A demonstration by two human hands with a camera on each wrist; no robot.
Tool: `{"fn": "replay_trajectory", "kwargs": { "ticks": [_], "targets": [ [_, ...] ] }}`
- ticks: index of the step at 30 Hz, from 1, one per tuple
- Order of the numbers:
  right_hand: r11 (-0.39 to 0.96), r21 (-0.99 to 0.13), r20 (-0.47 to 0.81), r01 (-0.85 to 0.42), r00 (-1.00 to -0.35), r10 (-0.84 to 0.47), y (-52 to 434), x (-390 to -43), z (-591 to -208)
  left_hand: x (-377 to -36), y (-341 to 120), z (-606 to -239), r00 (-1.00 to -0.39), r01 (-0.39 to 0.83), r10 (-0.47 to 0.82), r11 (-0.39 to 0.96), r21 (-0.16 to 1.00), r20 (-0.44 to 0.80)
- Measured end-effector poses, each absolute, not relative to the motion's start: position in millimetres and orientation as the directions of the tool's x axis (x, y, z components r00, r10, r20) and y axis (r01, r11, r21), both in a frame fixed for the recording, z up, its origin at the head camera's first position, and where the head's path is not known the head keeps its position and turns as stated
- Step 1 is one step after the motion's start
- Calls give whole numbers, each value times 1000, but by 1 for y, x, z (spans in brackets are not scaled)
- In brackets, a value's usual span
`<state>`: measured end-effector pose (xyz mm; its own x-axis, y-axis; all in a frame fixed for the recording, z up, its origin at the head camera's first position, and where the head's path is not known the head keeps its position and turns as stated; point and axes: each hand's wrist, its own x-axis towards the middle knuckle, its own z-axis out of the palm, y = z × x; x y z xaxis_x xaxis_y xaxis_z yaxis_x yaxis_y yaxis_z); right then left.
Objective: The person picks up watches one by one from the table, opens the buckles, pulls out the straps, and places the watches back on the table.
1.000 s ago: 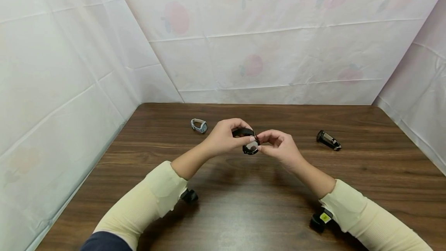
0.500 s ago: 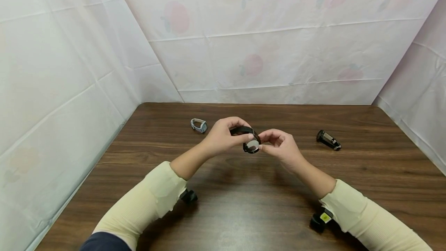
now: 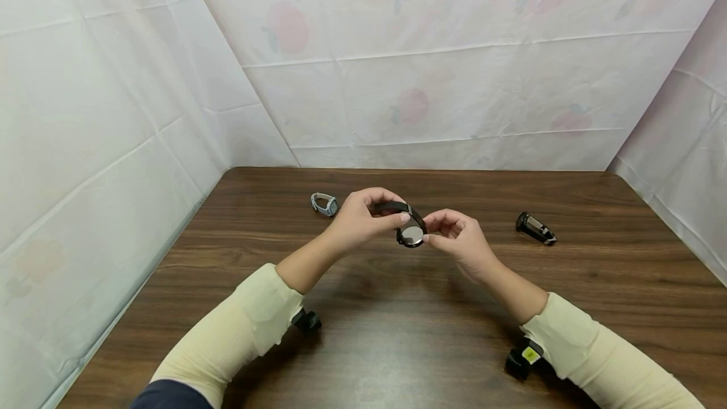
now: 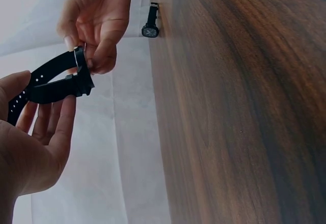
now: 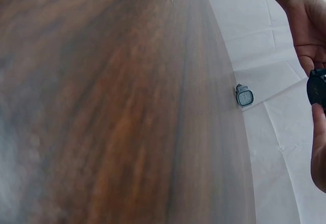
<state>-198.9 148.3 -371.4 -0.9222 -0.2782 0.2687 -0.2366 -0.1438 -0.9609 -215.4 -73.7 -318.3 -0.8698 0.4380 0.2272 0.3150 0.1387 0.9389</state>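
A black wristwatch [image 3: 412, 234] is held up over the table between both hands, its round face tilted toward the head camera. My left hand [image 3: 363, 223] grips its strap, thumb on top; in the left wrist view the perforated black strap [image 4: 53, 90] loops between thumb and fingers. With thumb and fingertips, my right hand [image 3: 462, 242] pinches the right edge of the watch case, where a thin metal pin or crown shows in the left wrist view. In the right wrist view, the dark case [image 5: 317, 89] is cut off by the frame edge.
A light grey-blue watch [image 3: 325, 204] lies on the brown wooden table [image 3: 386, 346] at back left. Another black watch [image 3: 536, 228] lies to the right. White curtains [image 3: 409, 68] with faded fruit prints stand behind and at both sides.
My left hand has shifted slightly up and left, and the watch has turned a little, showing more of its face. My right hand has barely moved, still at the case edge.
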Motion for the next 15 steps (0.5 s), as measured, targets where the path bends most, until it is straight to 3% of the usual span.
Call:
{"fn": "replay_trajectory", "kwargs": {
  "ticks": [15],
  "targets": [
    [-181,-961,255,-210,-926,-279,148,-199,-371,-216,-74,-320,-891,249,394,12,968,225]
  ]
}}
